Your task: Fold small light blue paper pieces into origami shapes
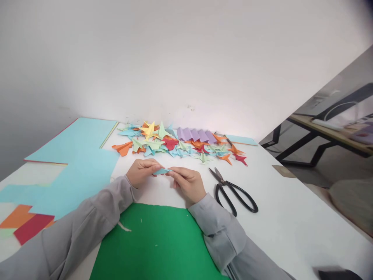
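Note:
A small folded piece of light blue paper is held up between my two hands, just beyond the green sheet. My left hand pinches its left end between thumb and fingers. At the other end, the thumb and forefinger of my right hand are closed on it. Parts of the paper are hidden by my fingers, so its full shape does not show. Past my hands lies a pile of small folded paper planes in orange, yellow, green, blue and red.
Black-handled scissors lie with blades parted, right of my right hand. A green sheet covers the near table. Large light blue sheets and red and orange pieces lie left. A pleated purple paper rests by the wall.

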A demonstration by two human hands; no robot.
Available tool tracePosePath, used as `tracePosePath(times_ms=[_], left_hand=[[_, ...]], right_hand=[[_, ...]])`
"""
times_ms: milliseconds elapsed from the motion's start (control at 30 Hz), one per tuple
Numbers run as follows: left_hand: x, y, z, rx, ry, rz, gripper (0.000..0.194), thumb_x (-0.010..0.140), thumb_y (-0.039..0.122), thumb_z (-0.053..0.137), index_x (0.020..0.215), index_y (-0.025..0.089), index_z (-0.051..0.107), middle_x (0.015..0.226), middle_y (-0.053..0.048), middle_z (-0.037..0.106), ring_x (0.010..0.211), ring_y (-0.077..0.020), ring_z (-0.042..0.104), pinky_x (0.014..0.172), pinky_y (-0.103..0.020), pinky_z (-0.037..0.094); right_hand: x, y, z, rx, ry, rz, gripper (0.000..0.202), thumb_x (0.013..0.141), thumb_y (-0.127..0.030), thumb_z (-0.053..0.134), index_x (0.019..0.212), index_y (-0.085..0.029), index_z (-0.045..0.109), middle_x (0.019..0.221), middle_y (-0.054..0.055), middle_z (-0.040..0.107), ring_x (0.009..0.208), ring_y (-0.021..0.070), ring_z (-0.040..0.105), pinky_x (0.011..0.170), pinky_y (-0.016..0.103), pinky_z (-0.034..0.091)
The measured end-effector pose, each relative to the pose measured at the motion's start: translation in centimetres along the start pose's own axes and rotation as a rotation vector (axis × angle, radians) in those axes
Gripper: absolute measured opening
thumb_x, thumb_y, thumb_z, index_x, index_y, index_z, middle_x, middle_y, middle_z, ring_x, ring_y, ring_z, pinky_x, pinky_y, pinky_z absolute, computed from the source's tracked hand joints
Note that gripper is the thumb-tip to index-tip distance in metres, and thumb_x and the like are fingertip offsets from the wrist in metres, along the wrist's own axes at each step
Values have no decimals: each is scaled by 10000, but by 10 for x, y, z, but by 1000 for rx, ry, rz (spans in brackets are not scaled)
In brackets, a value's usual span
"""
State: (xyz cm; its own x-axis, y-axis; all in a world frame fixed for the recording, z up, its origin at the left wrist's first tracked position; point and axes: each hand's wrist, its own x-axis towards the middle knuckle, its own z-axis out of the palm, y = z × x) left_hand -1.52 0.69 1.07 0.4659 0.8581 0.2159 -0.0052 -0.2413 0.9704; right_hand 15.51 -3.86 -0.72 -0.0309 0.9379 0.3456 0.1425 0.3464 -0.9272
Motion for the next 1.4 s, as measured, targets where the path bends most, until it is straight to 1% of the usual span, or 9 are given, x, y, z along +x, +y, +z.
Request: tracePosePath(times_ms=[133,300,500,600,700,867,1000,1133,1400], left_hand=[[0,-3,0,-67,41,-74,259,688,403,614,710,160,702,748,-48,641,658,-136,563,547,-240,467],[1,-11,0,-216,196,-149,368,733,477,535,750,146,695,748,-79,661,733,-183,598,619,-303,477],[0,-11,2,6,52,157,220,570,231,734,776,164,701,752,-53,652,744,-172,592,694,-301,468],[-1,-13,3,92,6,218,122,636,189,682,754,166,703,708,-50,651,669,-148,588,641,-284,466],[0,-15,2,121,26,249,90,664,186,659,741,163,699,698,-54,656,665,-150,593,637,-286,468],[1,-17,0,221,123,309,83,679,196,643,740,161,686,705,-62,656,678,-163,601,635,-300,481],[-3,-12,4,546,243,472,107,696,184,617,786,171,674,819,-78,660,793,-187,588,735,-356,461],[-7,-10,7,879,202,665,177,720,219,606,890,200,650,920,-51,669,917,-217,545,838,-424,368],[-7,-14,7,999,87,631,176,827,229,472,906,207,628,793,-11,684,831,-167,565,926,-428,247]], right_hand=[[1,1,1,5,6,15,137,732,-273,591,755,-207,709,620,6,658,372,69,485,398,202,421],[1,3,0,-36,21,19,137,725,-271,594,739,-190,704,553,3,637,366,74,484,404,201,419],[0,2,1,-85,-7,5,151,732,-282,582,751,-191,702,561,3,639,371,78,501,415,204,436],[0,2,2,-70,-18,31,168,714,-306,601,771,-181,697,644,24,669,370,79,512,393,206,439],[-1,3,2,-71,38,77,260,654,-328,659,851,-159,683,762,63,689,381,90,533,387,220,454],[0,8,2,-77,62,66,243,673,-313,639,850,-153,680,653,49,681,381,105,536,396,229,454],[0,10,1,-158,61,-16,171,716,-272,593,821,-176,689,672,35,684,384,95,529,434,230,465],[-1,12,2,-269,48,-105,159,736,-246,578,827,-184,692,602,14,665,400,101,535,480,232,474],[-1,10,2,-313,30,-137,161,758,-230,554,841,-190,686,617,11,664,406,100,534,485,225,469]])
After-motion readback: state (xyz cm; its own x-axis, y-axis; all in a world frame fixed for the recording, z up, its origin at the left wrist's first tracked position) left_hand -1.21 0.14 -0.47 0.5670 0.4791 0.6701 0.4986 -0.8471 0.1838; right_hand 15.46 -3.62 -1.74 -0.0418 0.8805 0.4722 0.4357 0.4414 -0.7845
